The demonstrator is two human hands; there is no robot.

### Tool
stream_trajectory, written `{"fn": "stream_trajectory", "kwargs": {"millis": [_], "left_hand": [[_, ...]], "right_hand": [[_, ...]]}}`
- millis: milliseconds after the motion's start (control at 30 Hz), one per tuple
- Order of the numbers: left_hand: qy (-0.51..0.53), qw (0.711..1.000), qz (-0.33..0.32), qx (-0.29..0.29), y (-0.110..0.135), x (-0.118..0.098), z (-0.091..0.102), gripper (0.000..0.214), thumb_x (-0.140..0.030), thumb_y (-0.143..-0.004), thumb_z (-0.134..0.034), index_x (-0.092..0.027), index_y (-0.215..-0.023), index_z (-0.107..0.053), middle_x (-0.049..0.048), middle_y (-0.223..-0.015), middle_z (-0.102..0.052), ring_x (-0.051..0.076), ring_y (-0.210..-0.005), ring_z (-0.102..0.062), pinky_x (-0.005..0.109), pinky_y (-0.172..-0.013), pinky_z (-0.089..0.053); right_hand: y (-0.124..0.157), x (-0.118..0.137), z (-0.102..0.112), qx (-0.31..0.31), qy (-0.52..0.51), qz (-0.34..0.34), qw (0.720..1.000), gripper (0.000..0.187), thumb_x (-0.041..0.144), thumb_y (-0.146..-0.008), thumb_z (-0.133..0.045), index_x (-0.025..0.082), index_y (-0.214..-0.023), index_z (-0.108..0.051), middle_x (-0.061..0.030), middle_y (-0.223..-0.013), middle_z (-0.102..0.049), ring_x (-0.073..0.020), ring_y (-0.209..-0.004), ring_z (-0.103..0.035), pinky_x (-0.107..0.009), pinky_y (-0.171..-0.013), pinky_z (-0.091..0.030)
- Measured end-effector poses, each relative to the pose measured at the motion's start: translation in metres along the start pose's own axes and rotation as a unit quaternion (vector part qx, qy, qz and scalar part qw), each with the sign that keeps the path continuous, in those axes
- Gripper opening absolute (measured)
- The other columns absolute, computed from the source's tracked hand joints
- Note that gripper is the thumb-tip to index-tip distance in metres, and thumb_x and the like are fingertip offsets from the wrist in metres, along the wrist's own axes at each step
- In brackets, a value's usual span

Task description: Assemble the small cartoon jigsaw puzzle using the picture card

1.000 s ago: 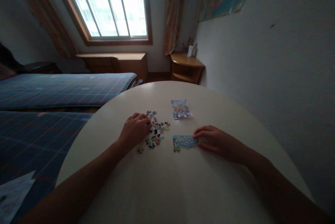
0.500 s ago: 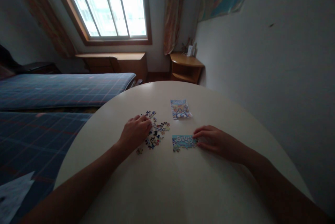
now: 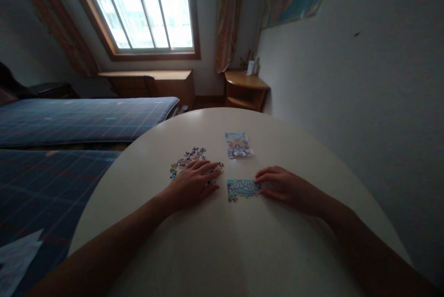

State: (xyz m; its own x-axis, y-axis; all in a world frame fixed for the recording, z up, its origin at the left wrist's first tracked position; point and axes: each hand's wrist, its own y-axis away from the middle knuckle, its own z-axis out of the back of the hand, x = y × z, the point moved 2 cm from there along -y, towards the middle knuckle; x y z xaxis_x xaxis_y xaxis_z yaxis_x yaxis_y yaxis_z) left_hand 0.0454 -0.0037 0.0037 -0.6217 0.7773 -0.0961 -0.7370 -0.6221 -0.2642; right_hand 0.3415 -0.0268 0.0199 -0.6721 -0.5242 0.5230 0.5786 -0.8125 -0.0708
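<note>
Over a heap of loose jigsaw pieces (image 3: 178, 165), my left hand (image 3: 196, 179) lies palm down with its fingers spread. It covers many of the pieces, and I cannot see what is under the palm. To the right is a partly assembled jigsaw puzzle (image 3: 243, 187), a blue-green strip with large letters along it and an uneven lower edge. My right hand (image 3: 279, 183) holds the strip's right end against the table, thumb and fingers around that edge. Beyond the strip lies a creased picture sheet (image 3: 238, 144) with a blue cartoon figure.
Everything lies on a round white table (image 3: 208, 246). To the left are beds with blue plaid mattresses (image 3: 86, 119), and papers (image 3: 19, 255) lie on the nearer one. A corner shelf (image 3: 247, 79) and a desk (image 3: 149, 75) stand by the window. A wall rises at the right.
My left hand has moved right and nearer over the heap, its fingers now spread out. Pieces at the heap's left side are uncovered. My right hand has stayed at the assembled strip.
</note>
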Motion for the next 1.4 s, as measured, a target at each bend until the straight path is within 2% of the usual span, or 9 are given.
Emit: {"fn": "stream_trajectory", "kwargs": {"millis": [267,500,667,833,933,1400], "left_hand": [[-0.018,0.999,0.035,-0.010,0.002,0.014,0.000,0.026,-0.033,-0.099,-0.050,-0.025,-0.116,-0.068,0.0039,-0.127,-0.067,0.025,-0.119,-0.058,0.044,-0.103,-0.044],[0.001,0.993,0.097,-0.064,0.003,0.024,0.002,0.020,-0.027,-0.095,-0.053,-0.023,-0.101,-0.072,0.0038,-0.111,-0.073,0.022,-0.103,-0.065,0.040,-0.094,-0.051],[0.084,0.996,0.020,-0.038,0.006,0.032,0.008,0.015,-0.025,-0.094,-0.056,-0.023,-0.100,-0.071,0.0042,-0.108,-0.071,0.019,-0.101,-0.063,0.036,-0.095,-0.050],[0.111,0.994,-0.019,-0.002,0.009,0.034,0.010,0.024,-0.040,-0.089,-0.067,-0.025,-0.107,-0.069,0.0051,-0.114,-0.068,0.022,-0.108,-0.060,0.041,-0.101,-0.046],[0.115,0.992,-0.043,0.012,0.010,0.033,0.007,0.029,-0.044,-0.088,-0.068,-0.026,-0.110,-0.068,0.0047,-0.117,-0.066,0.024,-0.112,-0.059,0.042,-0.102,-0.045],[0.131,0.991,-0.037,0.003,0.009,0.033,0.006,0.024,-0.041,-0.091,-0.065,-0.024,-0.109,-0.068,0.0057,-0.116,-0.066,0.023,-0.112,-0.057,0.039,-0.099,-0.045]], "right_hand": [[0.000,-0.001,-0.001,-0.004,-0.002,0.007,1.000,0.024,0.035,-0.092,-0.059,0.023,-0.109,-0.071,-0.0105,-0.118,-0.067,-0.0235,-0.109,-0.062,-0.041,-0.098,-0.050],[0.000,-0.001,-0.001,-0.002,-0.007,0.005,1.000,0.024,0.035,-0.092,-0.059,0.022,-0.108,-0.071,-0.0105,-0.118,-0.067,-0.0236,-0.109,-0.062,-0.041,-0.099,-0.049],[0.001,-0.004,-0.002,-0.002,-0.010,0.012,1.000,0.024,0.035,-0.092,-0.059,0.022,-0.109,-0.070,-0.0111,-0.119,-0.066,-0.0236,-0.109,-0.062,-0.042,-0.098,-0.049],[0.000,-0.002,-0.002,-0.005,-0.012,0.012,1.000,0.024,0.036,-0.091,-0.059,0.022,-0.108,-0.071,-0.0108,-0.117,-0.067,-0.0237,-0.108,-0.062,-0.041,-0.097,-0.050],[0.000,-0.002,-0.002,-0.007,-0.014,0.007,1.000,0.024,0.037,-0.091,-0.060,0.023,-0.108,-0.071,-0.0105,-0.117,-0.067,-0.0237,-0.108,-0.063,-0.041,-0.097,-0.050],[0.000,-0.002,-0.001,-0.001,-0.006,0.006,1.000,0.024,0.036,-0.092,-0.059,0.023,-0.108,-0.071,-0.0106,-0.118,-0.066,-0.0236,-0.109,-0.062,-0.041,-0.098,-0.049]]}}
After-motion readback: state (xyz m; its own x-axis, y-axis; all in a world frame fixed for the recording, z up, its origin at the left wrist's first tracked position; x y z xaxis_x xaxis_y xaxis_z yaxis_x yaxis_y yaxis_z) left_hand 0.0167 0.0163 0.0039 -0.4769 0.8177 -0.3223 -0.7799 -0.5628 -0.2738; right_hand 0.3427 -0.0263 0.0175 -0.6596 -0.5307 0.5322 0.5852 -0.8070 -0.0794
